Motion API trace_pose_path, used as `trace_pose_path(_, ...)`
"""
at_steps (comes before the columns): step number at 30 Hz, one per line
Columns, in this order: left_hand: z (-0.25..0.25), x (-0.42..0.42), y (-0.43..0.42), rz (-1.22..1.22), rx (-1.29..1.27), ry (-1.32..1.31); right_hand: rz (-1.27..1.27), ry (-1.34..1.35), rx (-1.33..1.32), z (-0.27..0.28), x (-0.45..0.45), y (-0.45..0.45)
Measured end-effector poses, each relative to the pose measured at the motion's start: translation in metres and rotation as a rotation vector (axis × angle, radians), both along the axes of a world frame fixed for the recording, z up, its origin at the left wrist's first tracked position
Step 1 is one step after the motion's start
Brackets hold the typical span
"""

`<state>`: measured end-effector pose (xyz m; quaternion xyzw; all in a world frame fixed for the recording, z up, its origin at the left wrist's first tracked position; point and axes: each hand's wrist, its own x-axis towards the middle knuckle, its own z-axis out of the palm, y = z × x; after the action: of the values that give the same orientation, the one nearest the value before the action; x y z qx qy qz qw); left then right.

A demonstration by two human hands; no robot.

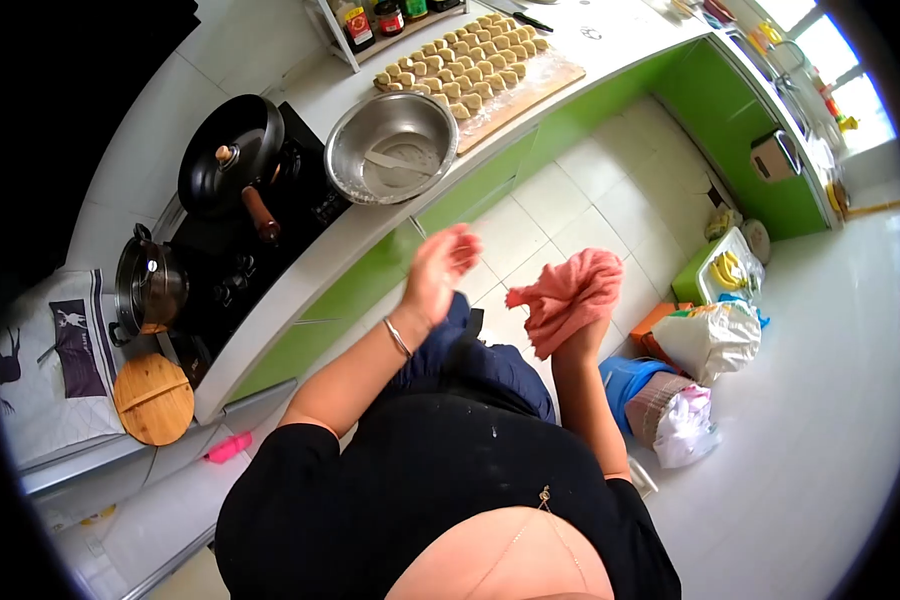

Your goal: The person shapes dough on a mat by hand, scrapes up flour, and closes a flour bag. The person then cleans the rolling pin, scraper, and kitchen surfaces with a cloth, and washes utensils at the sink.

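Note:
My left hand (440,272) is raised in front of my body, fingers apart and slightly curled, with nothing in it. A crumpled pink cloth (573,298) covers most of my right hand (580,342), which holds it; the fingers are hidden beneath. The two hands are apart. Beyond my left hand, on the counter, stands a steel bowl (345,160) with a pale flat tool (398,163) inside. Behind the bowl, rows of dumplings (465,62) lie on a floured wooden board (525,97).
A lidded black pan (210,160) and a pot (152,280) stand on the black stove (235,275). Near them is a round wooden lid (154,400). Bags (710,335), a blue bin (625,385) and a green crate (688,280) sit on the floor at the right.

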<state>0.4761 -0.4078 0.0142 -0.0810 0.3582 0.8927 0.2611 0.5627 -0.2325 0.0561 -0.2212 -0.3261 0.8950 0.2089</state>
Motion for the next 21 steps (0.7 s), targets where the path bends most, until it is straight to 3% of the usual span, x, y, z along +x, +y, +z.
trace_pose_path(2,-0.056,-0.039,-0.020,0.370,0.006,-0.324,0.062,0.116,-0.103,0.015,-0.023,0.023)
trace_pose_path(4,-0.096,-0.071,-0.050,0.701,0.111,-0.463,0.121,0.141,-0.092,0.012,-0.047,0.047)
trace_pose_path(6,-0.085,-0.092,-0.058,0.831,0.016,-0.490,0.161,0.171,-0.068,0.004,-0.081,0.075)
trace_pose_path(10,-0.084,-0.102,-0.048,0.902,0.192,-0.394,0.269,0.151,-0.053,0.005,-0.163,0.131)
trace_pose_path(13,-0.126,-0.099,-0.062,0.862,0.293,-0.130,0.308,0.054,-0.152,0.023,-0.222,0.167)
trace_pose_path(16,-0.091,-0.117,-0.049,1.170,0.104,-0.259,0.383,0.051,-0.159,0.016,-0.269,0.217)
trace_pose_path(18,-0.062,-0.114,-0.037,1.179,-0.027,-0.227,0.307,0.012,-0.136,0.017,-0.292,0.248)
trace_pose_path(21,-0.010,-0.109,-0.004,1.342,-0.146,-0.181,0.403,0.146,-0.301,0.001,-0.319,0.308)
